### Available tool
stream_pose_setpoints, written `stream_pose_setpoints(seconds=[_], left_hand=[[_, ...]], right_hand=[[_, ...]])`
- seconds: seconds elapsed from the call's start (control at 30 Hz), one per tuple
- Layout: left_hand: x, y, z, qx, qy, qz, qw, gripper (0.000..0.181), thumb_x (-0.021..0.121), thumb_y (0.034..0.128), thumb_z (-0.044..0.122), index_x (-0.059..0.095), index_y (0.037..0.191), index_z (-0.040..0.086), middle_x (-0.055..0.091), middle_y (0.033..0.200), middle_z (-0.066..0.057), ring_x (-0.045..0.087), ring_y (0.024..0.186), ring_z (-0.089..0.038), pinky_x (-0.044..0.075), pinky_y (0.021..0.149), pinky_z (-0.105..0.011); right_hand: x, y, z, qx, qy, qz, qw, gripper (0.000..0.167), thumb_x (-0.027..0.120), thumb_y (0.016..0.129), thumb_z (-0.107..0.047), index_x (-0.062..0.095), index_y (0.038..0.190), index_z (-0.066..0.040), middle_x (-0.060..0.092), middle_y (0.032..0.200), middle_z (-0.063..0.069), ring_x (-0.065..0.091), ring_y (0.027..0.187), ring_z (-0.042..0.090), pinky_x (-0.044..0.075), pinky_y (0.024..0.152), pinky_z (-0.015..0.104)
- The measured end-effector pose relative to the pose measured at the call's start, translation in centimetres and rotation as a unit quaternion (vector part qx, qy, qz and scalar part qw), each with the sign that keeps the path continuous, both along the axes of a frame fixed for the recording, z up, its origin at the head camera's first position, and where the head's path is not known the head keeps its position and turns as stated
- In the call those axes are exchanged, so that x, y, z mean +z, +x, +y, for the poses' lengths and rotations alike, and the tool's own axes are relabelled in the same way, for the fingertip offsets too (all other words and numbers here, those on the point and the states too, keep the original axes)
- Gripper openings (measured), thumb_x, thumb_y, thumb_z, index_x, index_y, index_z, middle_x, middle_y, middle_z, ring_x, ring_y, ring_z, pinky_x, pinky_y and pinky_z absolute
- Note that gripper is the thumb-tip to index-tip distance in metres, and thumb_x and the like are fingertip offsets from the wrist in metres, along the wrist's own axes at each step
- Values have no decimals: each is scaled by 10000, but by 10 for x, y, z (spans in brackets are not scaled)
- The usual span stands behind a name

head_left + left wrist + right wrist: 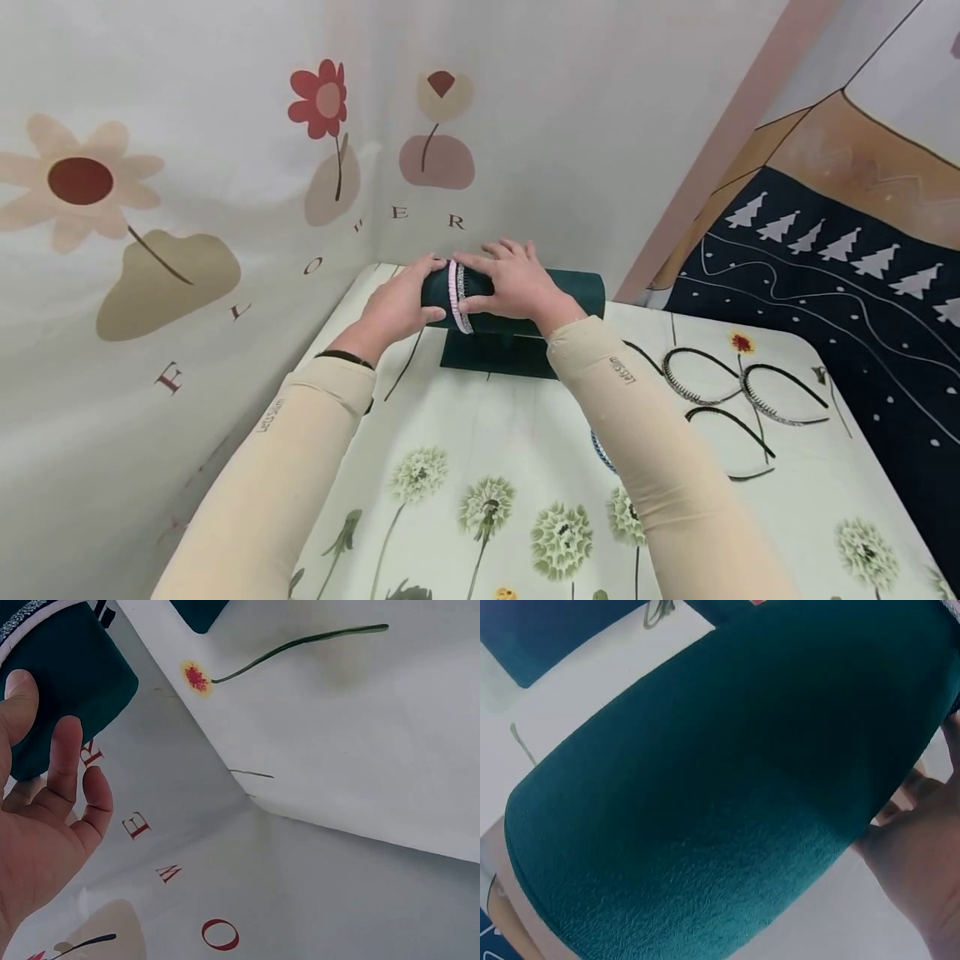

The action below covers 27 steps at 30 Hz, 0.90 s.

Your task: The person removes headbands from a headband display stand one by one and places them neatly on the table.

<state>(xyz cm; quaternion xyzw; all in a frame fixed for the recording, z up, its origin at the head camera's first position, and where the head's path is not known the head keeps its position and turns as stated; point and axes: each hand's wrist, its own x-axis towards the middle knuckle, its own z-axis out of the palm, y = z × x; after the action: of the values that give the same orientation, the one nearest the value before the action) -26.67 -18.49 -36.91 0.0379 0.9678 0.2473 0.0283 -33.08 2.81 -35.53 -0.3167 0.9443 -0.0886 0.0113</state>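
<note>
The pink headband [453,293] ringed the stand [587,292] crosswise near its left end. Fingers of the left hand [396,305] clasped that end; the right hand's [517,285], nearer, touched the headband, whether pinching unclear.

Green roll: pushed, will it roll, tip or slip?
Rolling looks unlikely: the green roll seems raised on a flat base. A high push might tip it, given that height. Its velvety surface suggests decent grip.

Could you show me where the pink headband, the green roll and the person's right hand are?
Pink headband [453,292]: head view, middle of its visible band.
Green roll [712,780]: right wrist view, middle of its curved side.
Right hand [517,285]: head view, back of the hand.
</note>
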Motion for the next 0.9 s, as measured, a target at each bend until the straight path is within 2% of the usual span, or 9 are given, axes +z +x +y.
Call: stream_pose_setpoints(seconds=[0.13,0.23,0.47,0.7,0.9], left_hand=[[2,-1,0,-3,13,45,10000,846,771,1007,253,284,1699,237,198,1805,-89,412,1546,-414,399,1247,-618],[4,-1,1,-5,48,67,10000,850,774,1005,246,284,1699,237,192,1808,-85,410,1544,-416,401,1245,-620],[5,-2,4,-5,162,30,9999,847,770,1008,241,284,1701,248,190,1809,-78,398,1547,-421,393,1249,-629],[0,-2,1,8,211,55,9998,859,784,997,228,290,1700,244,192,1809,-78,362,1577,-429,374,1258,-638],[-5,-3,-1,-47,186,102,9998,860,789,992,216,299,1698,222,181,1813,-71,315,1609,-422,351,1269,-646]], right_hand=[[1,3,-3,-147,-27,209,9997,861,687,932,-709,367,1667,-395,354,1743,121,226,1640,407,92,1326,710],[3,4,-2,-220,-23,202,9996,853,686,939,-703,373,1667,-385,364,1737,122,232,1638,403,98,1328,705],[9,5,12,-370,-74,-124,9992,836,705,955,-655,375,1669,-372,393,1716,130,215,1634,401,118,1335,685],[6,7,37,-468,-336,-415,9975,840,726,953,-621,393,1667,-328,405,1708,134,197,1632,408,115,1338,673],[2,8,52,-323,-540,-556,9965,862,781,939,-556,408,1660,-267,405,1717,105,176,1639,422,89,1337,682]])
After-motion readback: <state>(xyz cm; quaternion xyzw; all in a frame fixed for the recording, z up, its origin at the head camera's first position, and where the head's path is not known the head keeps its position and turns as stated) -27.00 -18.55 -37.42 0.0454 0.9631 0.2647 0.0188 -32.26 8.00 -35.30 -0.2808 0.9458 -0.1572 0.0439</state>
